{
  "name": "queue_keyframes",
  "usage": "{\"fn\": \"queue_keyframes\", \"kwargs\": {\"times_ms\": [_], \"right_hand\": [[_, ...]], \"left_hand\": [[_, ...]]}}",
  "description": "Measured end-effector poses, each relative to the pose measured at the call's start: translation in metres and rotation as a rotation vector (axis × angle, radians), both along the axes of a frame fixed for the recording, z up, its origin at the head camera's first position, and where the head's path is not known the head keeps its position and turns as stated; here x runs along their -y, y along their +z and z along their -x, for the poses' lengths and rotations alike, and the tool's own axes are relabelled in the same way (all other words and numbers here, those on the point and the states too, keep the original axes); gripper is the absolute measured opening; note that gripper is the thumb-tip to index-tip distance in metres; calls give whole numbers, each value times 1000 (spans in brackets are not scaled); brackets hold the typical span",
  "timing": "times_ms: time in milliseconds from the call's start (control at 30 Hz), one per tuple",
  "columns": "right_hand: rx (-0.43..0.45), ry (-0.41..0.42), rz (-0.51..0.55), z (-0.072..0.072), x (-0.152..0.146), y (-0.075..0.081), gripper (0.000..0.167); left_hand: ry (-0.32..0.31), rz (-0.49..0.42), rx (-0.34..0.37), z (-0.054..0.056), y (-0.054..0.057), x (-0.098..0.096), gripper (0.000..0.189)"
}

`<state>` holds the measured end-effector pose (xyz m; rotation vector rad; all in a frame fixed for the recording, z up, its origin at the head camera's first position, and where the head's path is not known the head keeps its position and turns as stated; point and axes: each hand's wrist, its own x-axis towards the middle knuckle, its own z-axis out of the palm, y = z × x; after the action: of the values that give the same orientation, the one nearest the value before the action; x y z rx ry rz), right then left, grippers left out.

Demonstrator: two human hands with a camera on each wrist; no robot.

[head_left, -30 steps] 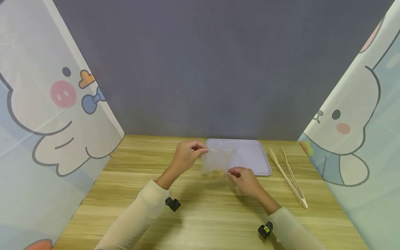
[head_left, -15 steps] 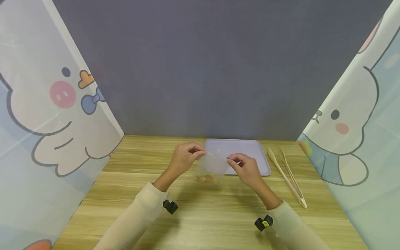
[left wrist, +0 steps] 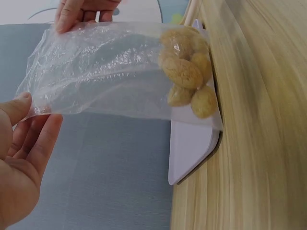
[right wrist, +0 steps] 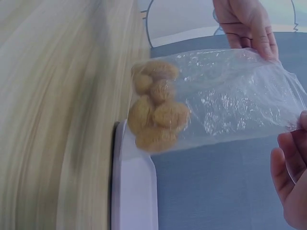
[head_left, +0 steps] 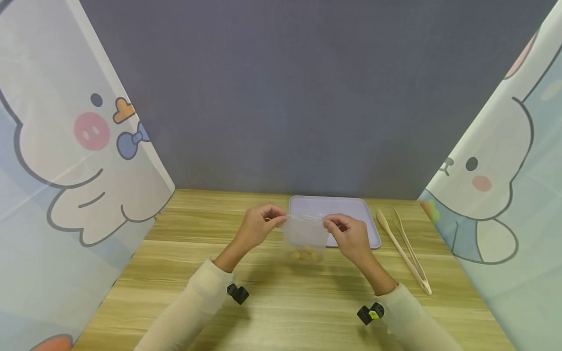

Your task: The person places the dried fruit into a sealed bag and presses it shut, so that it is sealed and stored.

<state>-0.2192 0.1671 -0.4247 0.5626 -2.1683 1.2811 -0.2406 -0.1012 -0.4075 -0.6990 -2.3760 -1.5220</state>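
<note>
A clear plastic bag (head_left: 306, 231) hangs upright over the front of the tray, several yellow-brown oval pieces (left wrist: 183, 73) gathered at its bottom. They look wrinkled, and their exact kind cannot be told. My left hand (head_left: 258, 227) pinches the bag's top left corner between thumb and fingers. At the opposite top corner, my right hand (head_left: 352, 239) pinches the plastic in the same way. The top edge stretches nearly level between both hands. In the right wrist view, the pieces (right wrist: 156, 108) press together against the bag's lower end.
A pale purple tray (head_left: 347, 207) lies behind the bag on the wood-grain table (head_left: 281, 312). Wooden tongs (head_left: 401, 248) lie to its right. A grey panel (head_left: 281, 97) closes off the back, and cartoon-printed sheets (head_left: 88, 195) stand at both sides.
My right hand has moved up from the bag's lower side to its top corner. The bag swung left, then back to hang straight. My left hand has moved slightly down.
</note>
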Motion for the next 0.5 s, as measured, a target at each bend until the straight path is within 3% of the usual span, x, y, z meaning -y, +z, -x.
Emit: {"fn": "queue_keyframes", "kwargs": {"times_ms": [267,500], "right_hand": [[-58,-6,4,1,-3,3,3],[-90,-24,-2,1,-3,3,8]], "left_hand": [[-65,-8,98,-2,-4,1,24],[-20,32,127,-2,-9,1,10]]}}
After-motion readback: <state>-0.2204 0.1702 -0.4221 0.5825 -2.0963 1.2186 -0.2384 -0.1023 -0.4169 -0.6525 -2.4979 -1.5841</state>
